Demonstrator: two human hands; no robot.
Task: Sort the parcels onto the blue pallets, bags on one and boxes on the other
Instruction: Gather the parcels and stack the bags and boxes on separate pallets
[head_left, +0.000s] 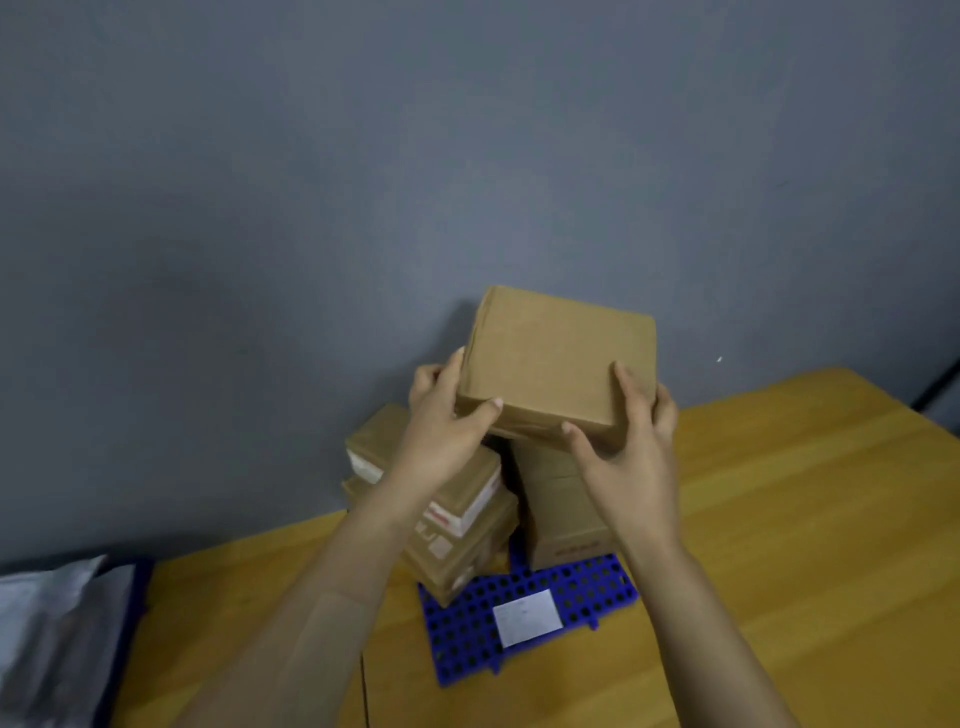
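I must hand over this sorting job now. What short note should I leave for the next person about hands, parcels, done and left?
Both the left hand and the right hand grip one brown box, held over the box stacks on the blue pallet; whether it rests there, I cannot tell.
Done: several boxes stacked on that pallet; grey bags lie at the far left.
Left: set this box down and let go. Other unsorted parcels are not in view.

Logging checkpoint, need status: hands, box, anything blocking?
Left hand and right hand both gripping brown cardboard box at its near corners. Box over stacked boxes on blue pallet; contact unclear. No obstruction seen.
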